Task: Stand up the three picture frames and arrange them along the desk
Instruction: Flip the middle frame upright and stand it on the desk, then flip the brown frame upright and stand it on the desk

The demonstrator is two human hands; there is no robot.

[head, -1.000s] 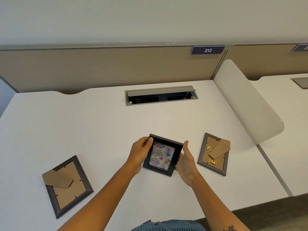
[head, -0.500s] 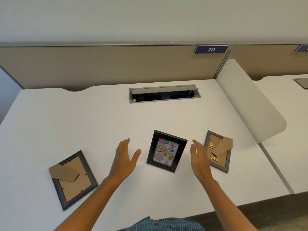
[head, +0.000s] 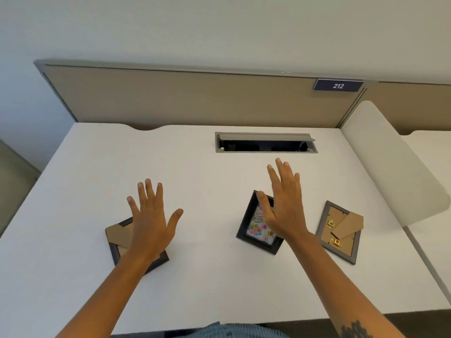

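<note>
A black frame (head: 253, 223) with a colourful birthday picture stands upright near the middle of the white desk (head: 195, 167). My right hand (head: 284, 206) hovers in front of it, fingers spread, and hides its right side. A dark frame (head: 117, 242) lies face down at the left, its cardboard back and stand showing; my left hand (head: 151, 220) is spread above it and covers most of it. A grey frame (head: 340, 231) lies face down at the right, its cardboard stand and gold clips up. Neither hand holds anything.
An open cable slot (head: 266, 142) is set into the desk's back. A tan partition (head: 195, 101) with a "212" plate (head: 338, 85) runs behind. A white divider panel (head: 385, 162) rises at the right, with another desk (head: 432, 152) beyond it.
Both hands let go of the birthday frame, which now stands alone. My left hand moved left over the dark frame; my right hand rose in front of the birthday frame. The camera turned left.
</note>
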